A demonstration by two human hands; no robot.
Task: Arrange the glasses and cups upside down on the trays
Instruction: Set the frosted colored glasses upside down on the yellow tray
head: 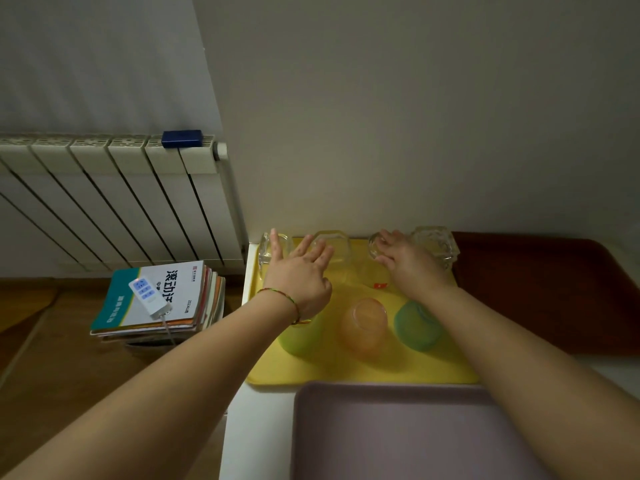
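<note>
A: Where is the small clear glass (pixel 375 245)?
B: At the far edge of the yellow plastic tray (pixel 346 372). Our right hand (pixel 408 261) curls its fingers around it, and it is tilted.
A: And our left hand (pixel 298 275)?
B: Its fingers are spread straight and hold nothing, over a faceted clear glass (pixel 332 245).

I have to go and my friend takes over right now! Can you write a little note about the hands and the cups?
The left hand is open, fingers spread, reaching at a far glass on the yellow tray.
The right hand grips a clear glass at that tray's far edge.
The green cup, orange cup and teal cup stand nearer on it. I can't tell if they are flipped.
Left to do: set down the gripped glass upside down, check the rest, and use the purple tray and dark red tray.
</note>
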